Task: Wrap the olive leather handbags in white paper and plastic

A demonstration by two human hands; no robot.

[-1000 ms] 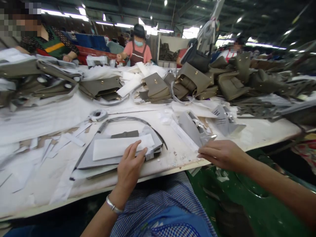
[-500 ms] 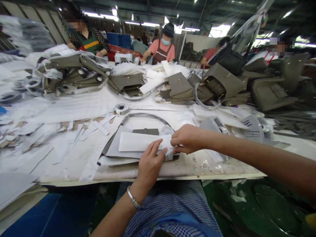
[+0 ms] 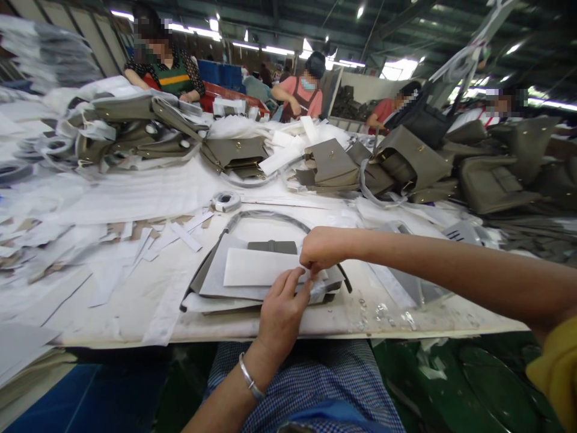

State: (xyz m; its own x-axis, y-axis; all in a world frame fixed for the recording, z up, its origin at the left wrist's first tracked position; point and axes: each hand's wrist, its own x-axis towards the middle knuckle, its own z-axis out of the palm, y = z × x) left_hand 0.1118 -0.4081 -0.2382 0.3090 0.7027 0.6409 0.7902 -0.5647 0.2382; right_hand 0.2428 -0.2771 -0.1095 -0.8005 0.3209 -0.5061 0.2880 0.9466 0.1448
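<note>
An olive-grey handbag (image 3: 197,278) lies flat on the table in front of me, its wrapped handle (image 3: 265,214) arched away from me. A light grey sheet (image 3: 216,273) covers much of it, and a white foam strip (image 3: 252,268) rests on top. An olive tab (image 3: 273,247) shows behind the strip. My left hand (image 3: 283,307) rests on the strip's right part, fingers extended, thumb apart beside translucent wrapping (image 3: 321,291). My right hand (image 3: 322,246) is closed, its fingertips pinching the wrapping at the strip's right end, close to my left fingertips; the pinched part is mostly hidden.
Paper scraps (image 3: 144,249) litter the table on the left. A wrapped coil (image 3: 225,201) sits behind the handbag. More olive bags (image 3: 333,165) and a bag pile (image 3: 130,129) line the far side, where co-workers (image 3: 304,90) stand. The table's front edge (image 3: 180,343) is close to me.
My right hand has moved slightly left and turned, its fingers now curled down beside my left fingertips. My left hand stays over the strip. The view has shifted a little.
</note>
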